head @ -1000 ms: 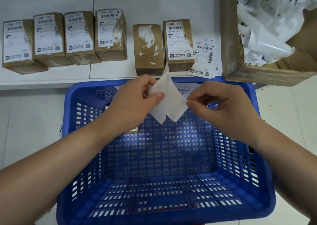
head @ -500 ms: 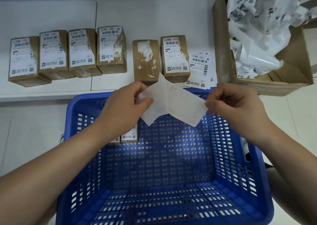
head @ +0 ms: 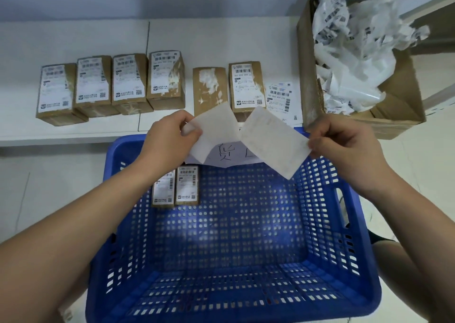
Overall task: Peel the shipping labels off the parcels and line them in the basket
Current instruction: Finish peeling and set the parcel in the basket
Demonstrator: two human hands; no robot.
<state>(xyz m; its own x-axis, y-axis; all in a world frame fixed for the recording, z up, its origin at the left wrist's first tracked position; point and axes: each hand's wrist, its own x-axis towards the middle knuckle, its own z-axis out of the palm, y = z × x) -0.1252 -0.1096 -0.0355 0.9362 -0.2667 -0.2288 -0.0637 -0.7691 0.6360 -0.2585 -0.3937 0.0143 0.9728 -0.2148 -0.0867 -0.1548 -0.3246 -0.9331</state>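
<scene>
Left hand: the left hand (head: 170, 135) pinched the left sheet (head: 214, 132) by its upper left corner, thumb over fingers, above the far rim of the basket (head: 366, 249).
Right hand: the right hand (head: 344, 150) pinched the right sheet (head: 273, 141) at its right edge, just below the cardboard box (head: 307, 76).
Sheets: the two white pieces met near their inner edges at the middle of the frame; whether they were joined there cannot be told.
Parcels: four labelled parcels (head: 108, 86) stood in a row at upper left, a bare parcel (head: 209, 90) and a labelled one (head: 246, 86) beside it, with loose labels (head: 280, 96) lying to the right.
Basket: two labelled parcels (head: 176, 187) stood side by side against its far wall at the left; the floor to their right and toward the near rim lay open.
Box: crumpled paper (head: 357, 47) filled it at upper right.
Change: the hands were farther apart than half a second before, and the sheets had spread wider.
</scene>
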